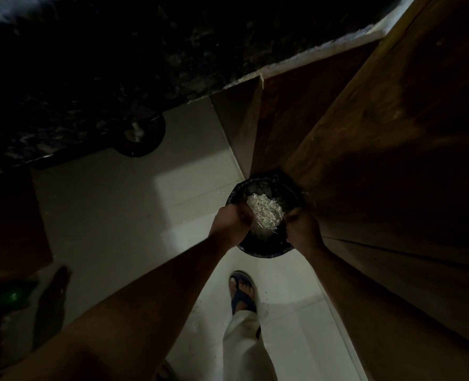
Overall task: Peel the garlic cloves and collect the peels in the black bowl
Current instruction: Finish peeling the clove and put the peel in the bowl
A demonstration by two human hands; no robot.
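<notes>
From the head camera I look straight down in dim light. My left hand (232, 222) and my right hand (302, 229) both hold the black bowl (263, 248) out in front of me, above the floor (112, 215). The left hand's fingers curl over the bowl's left rim, and the right hand's fingers curl over its right rim, so each hand is closed around an edge of the bowl. Both forearms reach in from the bottom corners of the picture and meet at the bowl.

Inside the bowl I see a pale heap of garlic peels (265, 211), lying between my two hands and closer to the left one. The peels look like thin, dry shreds. I cannot make out any whole cloves among them.

The far rim of the bowl sits just beside a brown wooden cabinet (365, 133) that fills the right side of the view. At upper left runs the dark speckled bench (90, 64), with its pale edge slanting across the top. Under its edge, on the light tiled floor, stands a second round dark container (142, 136) with something pale in it, too dim to identify. Below the bowl I see my foot in a dark sandal (241, 292) and a light trouser leg (244, 347).
</notes>
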